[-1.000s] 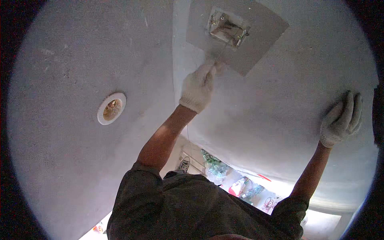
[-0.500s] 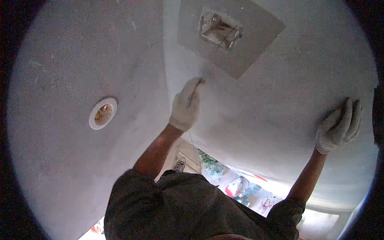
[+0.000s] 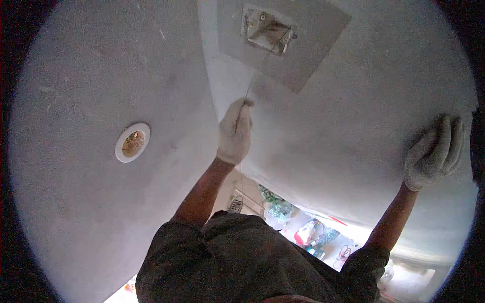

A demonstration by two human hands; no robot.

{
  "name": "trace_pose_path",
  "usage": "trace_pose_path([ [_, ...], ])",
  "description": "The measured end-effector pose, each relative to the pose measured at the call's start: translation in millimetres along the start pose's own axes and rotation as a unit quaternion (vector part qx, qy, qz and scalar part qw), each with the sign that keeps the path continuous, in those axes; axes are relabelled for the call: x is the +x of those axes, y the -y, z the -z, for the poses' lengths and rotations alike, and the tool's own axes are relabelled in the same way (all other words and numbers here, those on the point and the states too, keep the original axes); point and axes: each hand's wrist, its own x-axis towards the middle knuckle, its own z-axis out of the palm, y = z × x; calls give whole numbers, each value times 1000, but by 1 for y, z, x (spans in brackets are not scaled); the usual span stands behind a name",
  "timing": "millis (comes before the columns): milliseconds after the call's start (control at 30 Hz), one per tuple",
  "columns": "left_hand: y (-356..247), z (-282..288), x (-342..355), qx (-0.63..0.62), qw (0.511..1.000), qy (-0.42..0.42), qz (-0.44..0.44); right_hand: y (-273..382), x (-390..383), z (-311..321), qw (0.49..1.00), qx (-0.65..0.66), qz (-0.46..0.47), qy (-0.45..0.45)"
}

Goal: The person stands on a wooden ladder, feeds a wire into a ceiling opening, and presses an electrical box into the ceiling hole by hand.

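My left hand, in a pale knit glove, is closed in a pinch on a thin wire. The wire runs up from the fingertips toward a recessed box in the wall, and a length of it hangs down below the wrist. A darker grey patch surrounds the box. Far to the right, my right hand, gloved alike, rests against the wall with its fingers stretched out and nothing visible in it.
On the left surface a white ring frames a round hole. Far below, a shoe shows on a light ledge or plank. Lower down lie a coil of reddish cord and a red-and-white bag.
The view has shifted slightly, so the box appears a little higher and further left. The wire above my left hand shows more clearly. Both hands keep their poses.
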Motion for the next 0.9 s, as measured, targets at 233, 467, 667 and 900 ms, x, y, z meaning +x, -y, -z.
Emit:
trace_pose_path([
  [233, -62, -11, 56, 136, 975, 45, -168, -7, -4, -3, 999, 37, 12, -30],
  [467, 16, -7, -3, -85, 994, 25, 59, 2, -2, -4, 999, 37, -8, -1],
  [667, -49, -7, 52, 113, 985, 49, -122, -1, -6, 4, 999, 28, -16, -8],
  [900, 4, -4, 4, 23, 999, -8, -28, 8, -2, -1, 999, 38, -17, -4],
])
